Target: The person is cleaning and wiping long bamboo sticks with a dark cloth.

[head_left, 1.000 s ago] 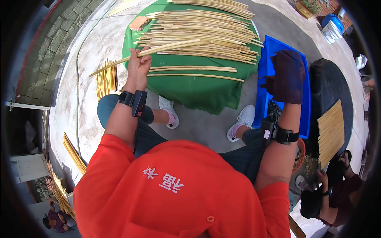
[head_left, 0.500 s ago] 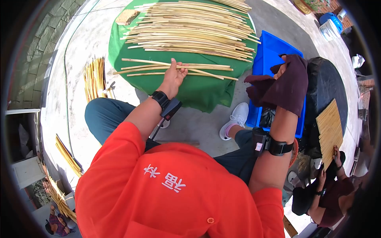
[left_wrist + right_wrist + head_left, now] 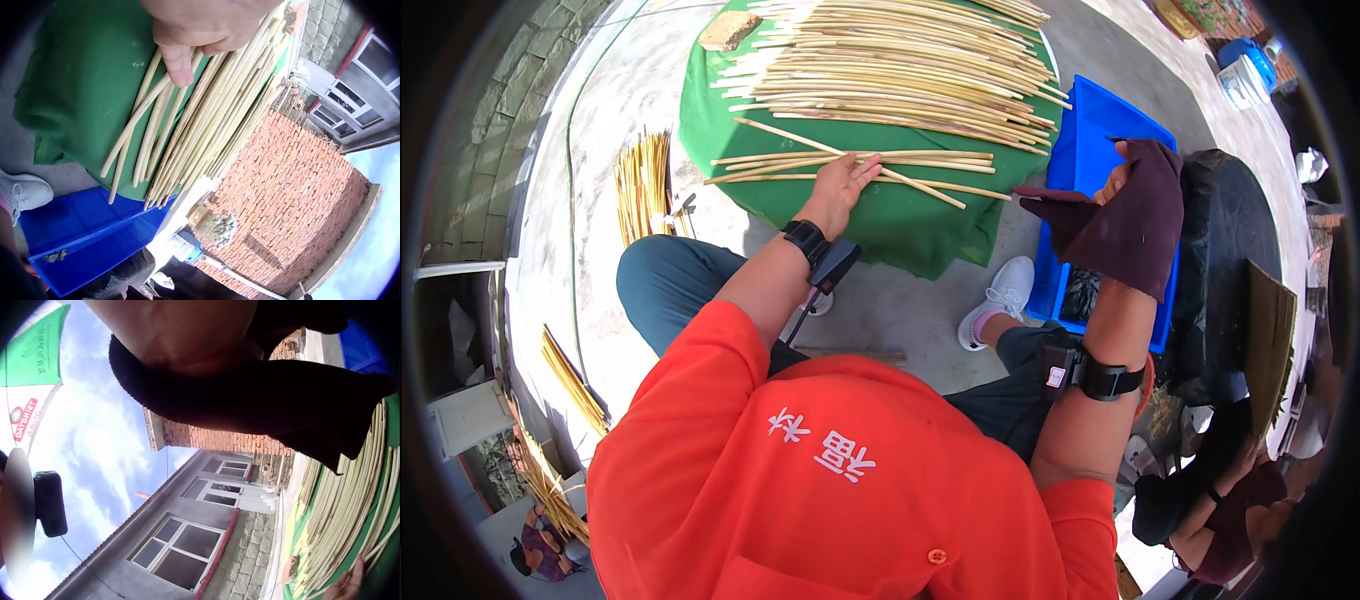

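Observation:
Pale thin sticks (image 3: pixel 910 85) lie in a wide row on a green cloth (image 3: pixel 920 235). Nearer the body, several separate sticks (image 3: pixel 945 163) lie across the cloth. My left hand (image 3: pixel 840 192) is over them, pinching one slanting stick (image 3: pixel 790 136) that crosses the others. In the left wrist view one finger of the left hand (image 3: pixel 200 31) stretches down over the sticks. My right hand (image 3: pixel 1114 184) grips a dark maroon cloth (image 3: pixel 1135 225) that drapes over its wrist, above a blue tray. This cloth (image 3: pixel 281 403) hides most of the hand in the right wrist view.
The blue tray (image 3: pixel 1088 105) stands right of the green cloth, beside a black-covered object (image 3: pixel 1225 230). A brick piece (image 3: pixel 730 31) rests at the cloth's back left. Stick bundles (image 3: pixel 642 185) stand at the left. Another person (image 3: pixel 1240 515) is at the lower right, holding a flat panel (image 3: pixel 1270 340).
My left hand has moved right and nearer the body with the stick, which now lies low across the others at a steeper slant. The maroon cloth hangs more spread out.

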`<control>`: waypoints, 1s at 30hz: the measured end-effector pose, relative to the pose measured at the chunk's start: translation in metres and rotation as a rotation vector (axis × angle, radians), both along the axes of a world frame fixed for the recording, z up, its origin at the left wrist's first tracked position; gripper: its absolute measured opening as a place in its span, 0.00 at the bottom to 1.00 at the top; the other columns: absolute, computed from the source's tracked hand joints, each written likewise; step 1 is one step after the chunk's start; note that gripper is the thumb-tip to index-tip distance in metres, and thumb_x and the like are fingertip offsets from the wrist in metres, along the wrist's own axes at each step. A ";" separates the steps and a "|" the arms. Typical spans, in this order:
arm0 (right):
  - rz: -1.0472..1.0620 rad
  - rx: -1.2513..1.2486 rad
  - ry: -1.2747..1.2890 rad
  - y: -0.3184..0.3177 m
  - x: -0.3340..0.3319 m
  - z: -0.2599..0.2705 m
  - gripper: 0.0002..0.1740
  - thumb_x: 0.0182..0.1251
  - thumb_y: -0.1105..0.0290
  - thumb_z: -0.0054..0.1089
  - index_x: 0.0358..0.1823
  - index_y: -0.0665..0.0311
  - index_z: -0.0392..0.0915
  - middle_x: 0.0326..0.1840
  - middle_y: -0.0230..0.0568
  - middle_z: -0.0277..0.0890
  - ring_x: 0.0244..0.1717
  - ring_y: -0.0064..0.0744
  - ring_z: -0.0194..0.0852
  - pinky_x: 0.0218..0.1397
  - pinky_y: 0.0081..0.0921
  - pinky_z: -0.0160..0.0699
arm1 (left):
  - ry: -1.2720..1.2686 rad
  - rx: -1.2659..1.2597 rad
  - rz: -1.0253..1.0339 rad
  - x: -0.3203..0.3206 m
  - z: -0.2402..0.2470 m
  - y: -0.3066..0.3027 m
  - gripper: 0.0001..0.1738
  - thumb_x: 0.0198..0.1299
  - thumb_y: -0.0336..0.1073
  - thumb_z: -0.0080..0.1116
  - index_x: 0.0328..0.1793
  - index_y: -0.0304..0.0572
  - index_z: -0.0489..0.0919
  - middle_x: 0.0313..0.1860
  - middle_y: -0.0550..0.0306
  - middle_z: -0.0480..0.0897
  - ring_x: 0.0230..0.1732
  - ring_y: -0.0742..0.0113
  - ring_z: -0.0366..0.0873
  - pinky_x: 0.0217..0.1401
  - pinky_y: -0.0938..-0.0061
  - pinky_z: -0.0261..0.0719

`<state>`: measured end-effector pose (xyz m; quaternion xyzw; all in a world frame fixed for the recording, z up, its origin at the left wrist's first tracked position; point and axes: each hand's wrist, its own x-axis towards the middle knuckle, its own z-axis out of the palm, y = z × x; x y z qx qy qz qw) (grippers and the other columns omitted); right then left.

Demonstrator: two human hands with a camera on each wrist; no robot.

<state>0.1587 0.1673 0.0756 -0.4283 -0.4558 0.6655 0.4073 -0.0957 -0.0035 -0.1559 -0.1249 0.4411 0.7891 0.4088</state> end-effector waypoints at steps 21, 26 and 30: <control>0.079 -0.112 0.106 -0.007 0.001 -0.002 0.12 0.62 0.66 0.50 0.43 0.66 0.69 0.13 0.29 0.60 0.10 0.20 0.50 0.18 0.20 0.51 | 2.131 -1.049 -0.972 -0.033 0.013 0.026 0.57 0.38 0.57 0.67 0.72 0.48 0.49 0.72 0.46 0.49 0.73 0.50 0.42 0.72 0.55 0.44; 0.050 -0.079 0.005 -0.008 -0.005 0.003 0.13 0.65 0.65 0.47 0.45 0.66 0.68 0.12 0.28 0.58 0.10 0.18 0.49 0.17 0.19 0.49 | 2.173 -1.068 -0.763 -0.024 -0.006 0.015 0.41 0.50 0.53 0.58 0.68 0.46 0.58 0.63 0.47 0.63 0.68 0.50 0.54 0.69 0.53 0.50; 0.127 -0.091 0.101 -0.008 -0.001 -0.008 0.12 0.64 0.66 0.47 0.44 0.66 0.68 0.12 0.28 0.58 0.10 0.19 0.49 0.16 0.19 0.49 | 2.259 -0.970 -0.585 -0.022 -0.015 0.002 0.31 0.52 0.43 0.57 0.62 0.47 0.64 0.51 0.52 0.70 0.55 0.55 0.65 0.66 0.56 0.55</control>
